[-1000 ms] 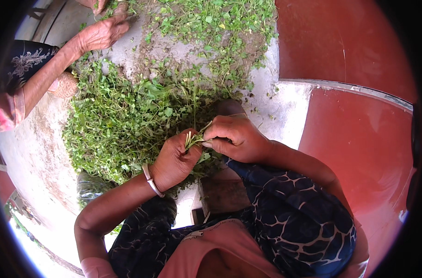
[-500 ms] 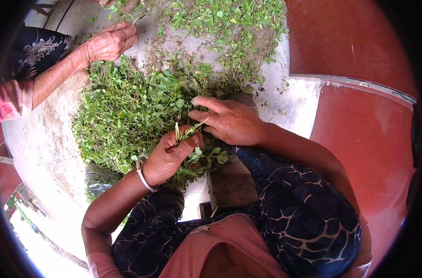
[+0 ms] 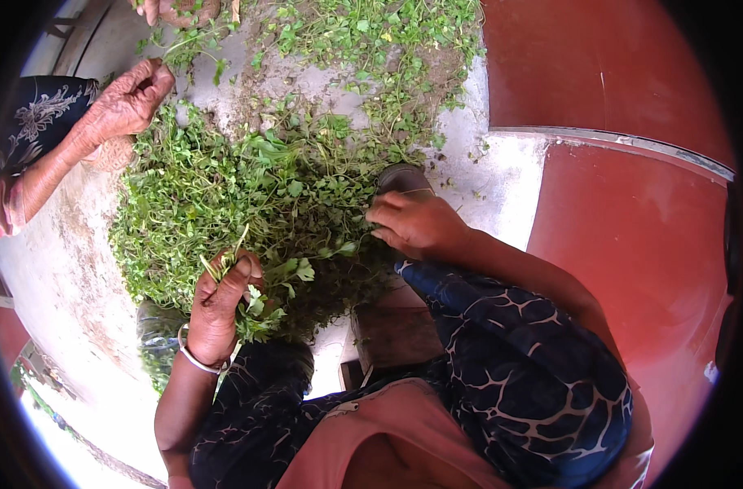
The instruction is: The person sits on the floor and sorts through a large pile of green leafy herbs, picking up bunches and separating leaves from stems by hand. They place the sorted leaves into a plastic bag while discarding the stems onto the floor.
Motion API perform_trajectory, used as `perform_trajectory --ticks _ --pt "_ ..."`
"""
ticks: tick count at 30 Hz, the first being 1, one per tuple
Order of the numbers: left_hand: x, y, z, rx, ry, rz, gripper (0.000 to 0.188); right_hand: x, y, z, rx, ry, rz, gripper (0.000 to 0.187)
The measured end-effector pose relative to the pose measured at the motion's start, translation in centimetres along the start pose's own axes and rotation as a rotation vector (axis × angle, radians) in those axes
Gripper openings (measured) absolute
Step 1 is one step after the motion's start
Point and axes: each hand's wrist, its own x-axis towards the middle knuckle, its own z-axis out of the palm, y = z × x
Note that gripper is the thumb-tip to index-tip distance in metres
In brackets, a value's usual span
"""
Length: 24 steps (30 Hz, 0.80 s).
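Observation:
My left hand (image 3: 218,303) is closed round a small bunch of leafy green herbs (image 3: 260,319). Pale stem ends stick up past the thumb, and lobed leaves hang on the side toward the pile. At the right edge of the pile is my right hand (image 3: 420,226), its fingers curled together. Whatever may be between those fingertips is too small to make out. A broad heap of loose green herbs (image 3: 200,196) covers the ground in front of me, with the left hand over its near edge.
Another person's hand (image 3: 135,102) pinches a sprig at the upper left; their other hand (image 3: 155,10) shows at the top edge. More herbs (image 3: 371,33) lie farther off. A dark shoe (image 3: 400,178) borders the heap. Red panels (image 3: 608,244) stand on the right.
My left hand has moved left and nearer with its bunch, away from the right hand. My right hand has shifted right and its fingers have curled. The other person's hand has moved left.

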Motion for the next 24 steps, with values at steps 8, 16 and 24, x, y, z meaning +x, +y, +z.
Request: perform_trajectory --ticks 8,16,24 --pt "-0.3 -0.4 1.7 -0.107 -0.056 0.007 0.022 2.1 5.9 0.1 -0.175 0.349 0.354 0.014" --pt "0.4 -0.6 1.9 -0.077 -0.083 -0.04 0.02 1.5 1.6 0.8 -0.006 0.188 0.044 0.012" --pt "0.8 -0.4 2.1 -0.022 -0.085 -0.037 0.018 1.6 4.9 0.3 0.047 0.396 0.29 0.011"
